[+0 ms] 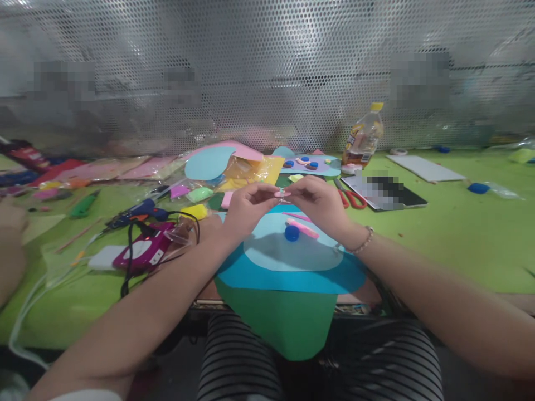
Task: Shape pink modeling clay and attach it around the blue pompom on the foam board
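Observation:
My left hand [249, 207] and my right hand [321, 204] meet fingertip to fingertip above the paper. Pinched between them is a small pink piece [282, 194], too small to make out in detail. Beneath my hands lies a light blue paper shape [276, 259] on a darker blue paper [251, 280]. A green paper [288, 323] sticks out below, over the table edge. On the light blue shape rest a round dark blue lump [291, 233], a pink stick-like piece [307, 229] and a thin pink rod [297, 216], partly behind my right hand.
A glue gun [136, 213] and a magenta power strip [144, 249] with cables lie left. Red-handled scissors [355, 199], a dark tablet-like device [387, 190] and a drink bottle [363, 136] stand right. Another person's arm [10, 245] shows at the left edge. Perforated metal rises behind.

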Action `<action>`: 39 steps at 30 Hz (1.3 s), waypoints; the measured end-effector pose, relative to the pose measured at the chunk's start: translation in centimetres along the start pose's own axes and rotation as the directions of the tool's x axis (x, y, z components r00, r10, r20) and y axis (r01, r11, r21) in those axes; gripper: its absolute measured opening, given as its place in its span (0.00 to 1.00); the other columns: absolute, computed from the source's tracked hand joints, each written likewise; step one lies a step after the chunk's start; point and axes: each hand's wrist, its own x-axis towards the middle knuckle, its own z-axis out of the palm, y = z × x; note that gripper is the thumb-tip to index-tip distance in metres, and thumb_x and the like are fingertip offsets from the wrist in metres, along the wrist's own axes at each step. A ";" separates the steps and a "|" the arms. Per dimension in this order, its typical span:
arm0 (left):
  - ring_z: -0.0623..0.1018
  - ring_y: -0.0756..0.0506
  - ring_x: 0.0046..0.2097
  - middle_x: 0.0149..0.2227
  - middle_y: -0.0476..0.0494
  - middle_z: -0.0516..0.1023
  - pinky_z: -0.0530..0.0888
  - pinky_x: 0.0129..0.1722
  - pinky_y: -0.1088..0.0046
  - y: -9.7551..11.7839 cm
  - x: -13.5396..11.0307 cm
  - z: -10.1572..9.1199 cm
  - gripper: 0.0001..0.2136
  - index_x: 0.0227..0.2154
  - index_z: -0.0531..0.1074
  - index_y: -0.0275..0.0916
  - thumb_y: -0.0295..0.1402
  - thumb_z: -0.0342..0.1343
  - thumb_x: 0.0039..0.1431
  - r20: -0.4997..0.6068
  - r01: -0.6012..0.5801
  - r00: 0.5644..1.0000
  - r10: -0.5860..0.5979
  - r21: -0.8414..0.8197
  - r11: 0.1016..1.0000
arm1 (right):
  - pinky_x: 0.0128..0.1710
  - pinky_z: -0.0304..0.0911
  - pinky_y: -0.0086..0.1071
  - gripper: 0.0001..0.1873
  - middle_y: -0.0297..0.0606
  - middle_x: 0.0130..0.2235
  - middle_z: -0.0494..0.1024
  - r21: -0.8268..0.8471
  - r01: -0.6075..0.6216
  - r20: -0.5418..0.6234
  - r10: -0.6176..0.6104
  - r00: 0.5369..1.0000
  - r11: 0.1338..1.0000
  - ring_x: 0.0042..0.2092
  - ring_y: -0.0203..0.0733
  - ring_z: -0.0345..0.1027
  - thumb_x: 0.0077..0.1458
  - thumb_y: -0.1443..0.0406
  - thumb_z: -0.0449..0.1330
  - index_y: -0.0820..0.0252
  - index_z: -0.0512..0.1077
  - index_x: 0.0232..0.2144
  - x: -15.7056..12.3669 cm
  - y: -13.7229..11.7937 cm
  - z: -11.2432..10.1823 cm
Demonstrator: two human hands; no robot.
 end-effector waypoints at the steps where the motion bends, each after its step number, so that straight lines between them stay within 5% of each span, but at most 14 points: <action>1: 0.78 0.47 0.35 0.30 0.47 0.79 0.75 0.38 0.68 0.1 0.0 0.0 0.11 0.30 0.75 0.38 0.34 0.66 0.42 0.005 -0.008 1.000 0.008 0.014 1.000 | 0.26 0.60 0.30 0.01 0.34 0.27 0.72 -0.017 0.011 -0.001 -0.011 1.000 1.000 0.30 0.35 0.64 0.51 0.66 0.62 0.58 0.73 0.29 0.0 0.0 0.0; 9: 0.78 0.48 0.34 0.31 0.46 0.79 0.76 0.39 0.68 0.4 -0.2 0.0 0.09 0.29 0.74 0.38 0.34 0.64 0.45 0.009 -0.074 0.997 0.074 0.068 0.995 | 0.31 0.64 0.32 0.03 0.36 0.31 0.73 0.024 0.027 0.045 -0.028 0.999 0.999 0.35 0.37 0.67 0.52 0.65 0.61 0.57 0.73 0.33 -0.1 0.2 0.0; 14: 0.78 0.48 0.35 0.31 0.46 0.78 0.76 0.39 0.68 0.4 -0.1 0.0 0.08 0.28 0.73 0.37 0.34 0.64 0.45 -0.013 -0.085 0.996 0.087 0.107 0.991 | 0.39 0.69 0.35 0.12 0.38 0.37 0.74 0.334 -0.261 0.155 0.221 0.963 0.906 0.39 0.39 0.71 0.51 0.59 0.62 0.58 0.70 0.36 -0.1 0.0 0.1; 18: 0.77 0.49 0.34 0.31 0.46 0.77 0.75 0.39 0.69 0.3 -0.2 -0.1 0.08 0.28 0.73 0.37 0.35 0.63 0.46 -0.006 -0.086 0.996 0.088 0.131 0.988 | 0.36 0.68 0.33 0.16 0.37 0.31 0.74 0.369 -0.404 0.276 0.317 0.907 0.837 0.34 0.36 0.70 0.56 0.53 0.55 0.60 0.70 0.32 0.1 0.2 0.0; 39: 0.76 0.50 0.33 0.30 0.47 0.75 0.75 0.38 0.70 0.6 -0.7 0.5 0.07 0.27 0.72 0.38 0.34 0.63 0.47 0.004 -0.067 0.998 0.067 0.123 0.990 | 0.26 0.59 0.27 0.19 0.31 0.22 0.67 0.252 -0.332 0.273 0.263 0.925 0.909 0.25 0.31 0.62 0.57 0.53 0.53 0.60 0.64 0.22 0.1 -0.7 0.1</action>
